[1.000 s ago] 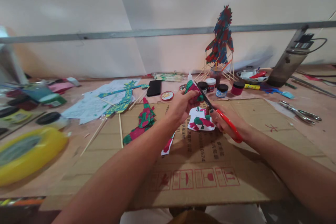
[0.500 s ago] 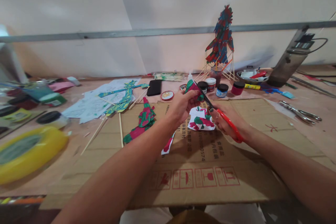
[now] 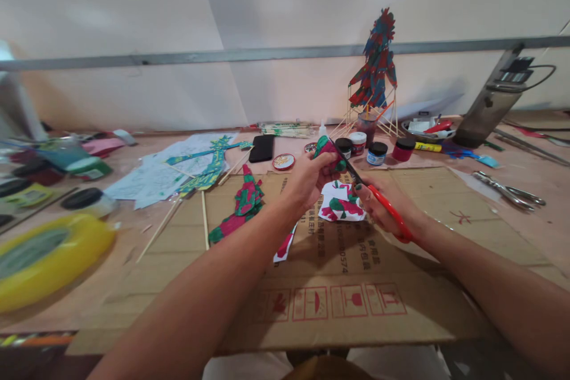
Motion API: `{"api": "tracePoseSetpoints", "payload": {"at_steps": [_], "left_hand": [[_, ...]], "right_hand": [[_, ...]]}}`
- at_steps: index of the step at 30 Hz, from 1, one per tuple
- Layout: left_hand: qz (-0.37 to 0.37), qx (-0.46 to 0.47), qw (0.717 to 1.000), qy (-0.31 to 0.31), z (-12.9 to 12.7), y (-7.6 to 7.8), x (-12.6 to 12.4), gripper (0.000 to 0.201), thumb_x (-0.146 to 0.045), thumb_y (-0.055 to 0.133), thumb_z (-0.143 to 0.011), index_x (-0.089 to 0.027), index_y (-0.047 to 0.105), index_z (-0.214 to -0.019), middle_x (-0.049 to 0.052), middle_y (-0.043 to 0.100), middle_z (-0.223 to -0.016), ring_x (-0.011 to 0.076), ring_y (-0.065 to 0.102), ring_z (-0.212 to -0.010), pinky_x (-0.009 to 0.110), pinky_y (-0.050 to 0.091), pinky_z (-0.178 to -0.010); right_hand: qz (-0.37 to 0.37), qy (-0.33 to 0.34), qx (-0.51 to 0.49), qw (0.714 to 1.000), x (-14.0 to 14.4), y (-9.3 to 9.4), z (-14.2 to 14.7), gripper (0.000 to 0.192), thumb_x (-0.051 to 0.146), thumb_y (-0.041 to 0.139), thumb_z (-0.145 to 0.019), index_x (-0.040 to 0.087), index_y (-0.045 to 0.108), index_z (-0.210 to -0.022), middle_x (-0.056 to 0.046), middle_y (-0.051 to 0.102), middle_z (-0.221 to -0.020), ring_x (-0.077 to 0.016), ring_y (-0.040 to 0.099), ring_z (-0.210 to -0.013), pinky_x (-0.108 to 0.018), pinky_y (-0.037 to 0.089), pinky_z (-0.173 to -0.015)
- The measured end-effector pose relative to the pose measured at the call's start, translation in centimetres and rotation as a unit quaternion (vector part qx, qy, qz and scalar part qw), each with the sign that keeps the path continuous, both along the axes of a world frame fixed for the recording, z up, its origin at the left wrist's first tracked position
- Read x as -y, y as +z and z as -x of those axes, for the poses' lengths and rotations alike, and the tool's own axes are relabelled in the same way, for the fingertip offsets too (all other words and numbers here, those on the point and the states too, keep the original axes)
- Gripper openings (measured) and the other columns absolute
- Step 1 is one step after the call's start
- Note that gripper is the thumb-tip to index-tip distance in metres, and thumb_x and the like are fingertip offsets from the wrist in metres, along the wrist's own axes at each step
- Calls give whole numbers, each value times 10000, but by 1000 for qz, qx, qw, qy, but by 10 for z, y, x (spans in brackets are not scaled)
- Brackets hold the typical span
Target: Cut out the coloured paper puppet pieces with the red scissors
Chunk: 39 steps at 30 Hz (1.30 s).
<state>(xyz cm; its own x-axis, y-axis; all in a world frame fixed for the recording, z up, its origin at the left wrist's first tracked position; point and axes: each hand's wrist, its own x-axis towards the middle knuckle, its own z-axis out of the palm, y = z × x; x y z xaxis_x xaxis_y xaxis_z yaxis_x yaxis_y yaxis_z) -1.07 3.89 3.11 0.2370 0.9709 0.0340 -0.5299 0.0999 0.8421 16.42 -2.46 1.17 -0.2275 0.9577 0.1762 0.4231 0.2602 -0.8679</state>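
Note:
Between the fingers of my left hand (image 3: 315,175) is a small piece of green and magenta painted paper (image 3: 324,146). My right hand (image 3: 383,206) grips red-handled scissors (image 3: 390,214), whose dark blades lie against the right edge of that paper. Below the hands, a white paper scrap (image 3: 341,205) with green and magenta paint rests on the flat cardboard (image 3: 329,326). A narrower painted strip (image 3: 285,248) lies beside my left forearm. Further left is a layered green and magenta paper figure (image 3: 246,202), its lower part near the forearm.
Paint jars (image 3: 377,153) line the cardboard's far edge. Behind them stands a red and blue paper tower (image 3: 376,65) on thin sticks. A phone (image 3: 262,148), a blue-yellow paper figure (image 3: 216,160) and a yellow ring-shaped object (image 3: 57,255) are on the left; metal pliers (image 3: 507,190) and a bottle (image 3: 490,107) on the right.

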Motion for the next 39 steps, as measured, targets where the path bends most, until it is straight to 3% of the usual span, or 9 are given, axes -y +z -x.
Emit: {"api": "tracePoseSetpoints", "payload": {"at_steps": [7,11,15,21,31,39], "left_hand": [[-5,-4,1000,-6,2,1,0,301,-236,895,-588,-182,677,-790,0,709,-704,130,635,-621,284,537,-641],[-14,-9,1000,-1,6,3,-4,290,-302,888,-615,-194,651,-741,-14,679,-683,124,607,-592,281,522,-600],[-22,-19,999,28,9,4,-6,235,-247,863,-630,-190,651,-715,-13,676,-687,113,614,-600,259,499,-600],[-27,-36,999,20,6,2,-6,262,-259,883,-610,-187,662,-730,-11,688,-691,117,620,-590,255,489,-595],[-35,-34,999,19,7,1,-5,266,-260,879,-595,-186,660,-727,-14,680,-694,111,620,-594,249,494,-597],[-32,-32,999,12,5,2,-5,237,-249,868,-615,-175,666,-715,-14,667,-673,102,603,-571,237,463,-559]], "right_hand": [[-15,-3,27,1000,-2,-2,-2,631,831,474,-953,225,648,-937,24,484,-611,-139,380,-509,-272,324,-458],[-27,-3,38,999,-6,-6,-4,593,789,483,-972,225,659,-923,-19,591,-699,-148,422,-547,-283,351,-492],[-8,5,15,1000,-9,-14,-7,547,751,533,-966,231,701,-990,-56,673,-814,-166,488,-565,-301,385,-491],[21,0,8,1000,-2,-9,-4,516,742,519,-992,240,637,-962,40,472,-579,-128,373,-427,-271,311,-397],[-48,4,57,997,-1,5,-1,656,869,428,-949,241,577,-830,-5,535,-608,-160,437,-516,-299,349,-474],[-10,6,28,1000,-1,-1,-1,722,945,421,-897,247,604,-907,17,500,-600,-147,390,-482,-285,309,-434]]}}
